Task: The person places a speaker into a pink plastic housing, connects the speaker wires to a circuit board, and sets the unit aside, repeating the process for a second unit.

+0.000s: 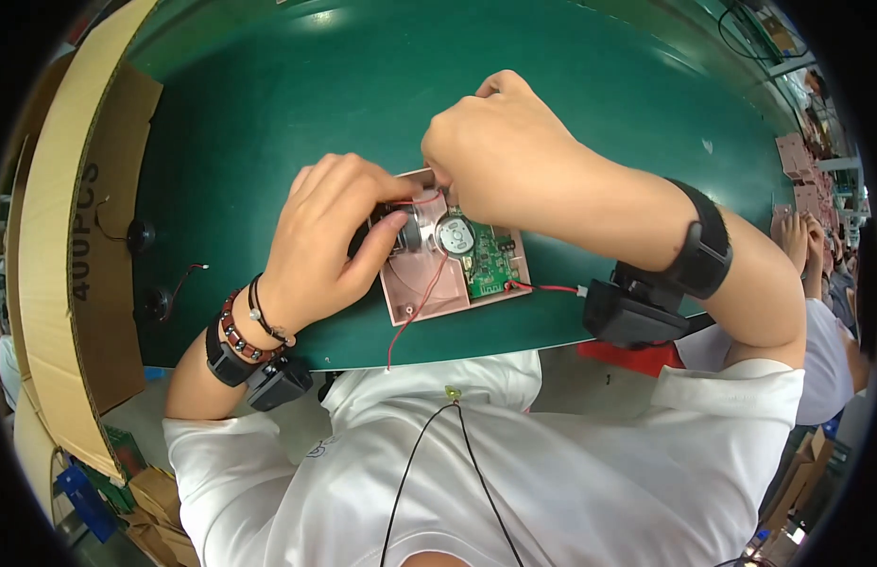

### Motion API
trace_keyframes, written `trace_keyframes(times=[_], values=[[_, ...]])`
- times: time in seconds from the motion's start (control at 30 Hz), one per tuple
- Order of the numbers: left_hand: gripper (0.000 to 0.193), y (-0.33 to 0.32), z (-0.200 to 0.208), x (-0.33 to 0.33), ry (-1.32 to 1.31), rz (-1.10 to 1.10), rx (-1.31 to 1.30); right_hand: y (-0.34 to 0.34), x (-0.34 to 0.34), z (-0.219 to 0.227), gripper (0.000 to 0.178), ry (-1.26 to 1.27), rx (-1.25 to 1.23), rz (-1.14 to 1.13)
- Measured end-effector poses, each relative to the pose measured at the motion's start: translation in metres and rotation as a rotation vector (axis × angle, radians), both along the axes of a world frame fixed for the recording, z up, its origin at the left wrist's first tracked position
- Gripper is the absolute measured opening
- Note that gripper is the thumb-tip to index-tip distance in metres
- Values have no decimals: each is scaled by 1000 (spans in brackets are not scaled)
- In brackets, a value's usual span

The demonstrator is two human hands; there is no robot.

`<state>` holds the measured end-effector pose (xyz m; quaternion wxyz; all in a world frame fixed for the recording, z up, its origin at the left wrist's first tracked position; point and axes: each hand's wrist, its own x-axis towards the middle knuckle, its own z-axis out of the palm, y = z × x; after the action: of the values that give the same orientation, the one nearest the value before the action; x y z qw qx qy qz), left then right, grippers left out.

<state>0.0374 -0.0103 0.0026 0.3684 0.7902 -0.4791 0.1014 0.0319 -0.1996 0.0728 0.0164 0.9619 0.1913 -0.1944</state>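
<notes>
A pink plastic housing (426,284) lies open-side up on the green table, with a green circuit board (492,262) in its right half. A round silver motor-like part (455,236) sits near the middle. My left hand (330,222) closes its thumb and fingers around a dark round speaker (404,231) at the housing's left side. Over the far edge, my right hand (495,142) is curled with its fingertips pointing down into the housing; what they grip is hidden. A red wire (429,302) hangs over the near edge, and a red and black cable (549,287) runs right from the board.
At the left stands an open cardboard box (112,227). Two loose black speakers with wires, one farther (141,234) and one nearer (158,303), lie beside it. Pink housings (805,180) are stacked at the far right, near another person's hands (802,241).
</notes>
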Motion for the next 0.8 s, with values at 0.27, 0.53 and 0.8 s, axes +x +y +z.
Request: trace_keyframes(times=[0.27, 0.53, 0.8], values=[[12, -9, 11, 3, -201, 14, 95, -28, -10, -39, 12, -247, 336, 69], [7, -9, 16, 0, 29, 100, 163, -35, -32, -58, 17, -478, 786, 64], [5, -12, 13, 2, 178, 100, 41, -29, -37, -65, 15, -659, 793, 93]])
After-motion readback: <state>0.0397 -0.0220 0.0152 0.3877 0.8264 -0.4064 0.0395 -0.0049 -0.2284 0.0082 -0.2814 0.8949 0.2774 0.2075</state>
